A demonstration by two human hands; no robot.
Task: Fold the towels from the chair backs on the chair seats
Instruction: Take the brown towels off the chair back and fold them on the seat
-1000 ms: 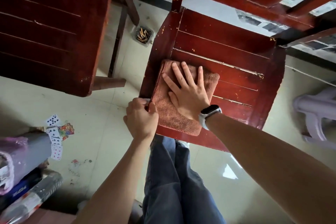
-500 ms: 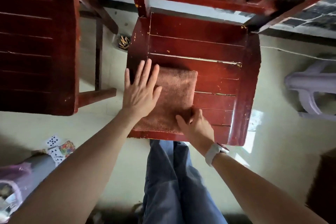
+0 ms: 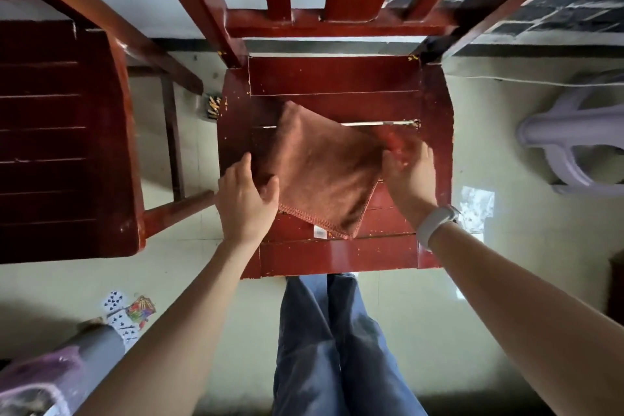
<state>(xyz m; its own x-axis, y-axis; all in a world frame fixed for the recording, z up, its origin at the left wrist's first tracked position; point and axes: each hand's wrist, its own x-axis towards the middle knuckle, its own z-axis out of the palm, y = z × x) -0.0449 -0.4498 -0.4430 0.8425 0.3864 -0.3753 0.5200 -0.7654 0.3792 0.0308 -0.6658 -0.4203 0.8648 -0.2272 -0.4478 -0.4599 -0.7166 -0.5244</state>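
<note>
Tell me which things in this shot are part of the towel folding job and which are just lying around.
Part of the job:
- brown towel, folded, on the seat
- red chair seat under it
- left hand and right hand, both gripping the towel's sides

Just lying about:
- playing cards on the floor
- white plastic stool
- second wooden chair to the left
- container of butts on the floor

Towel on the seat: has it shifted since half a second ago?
Yes. The towel has turned against the chair seat slats: its edges ran parallel to them, now they lie diagonal, with one corner pointing at the backrest.
</note>
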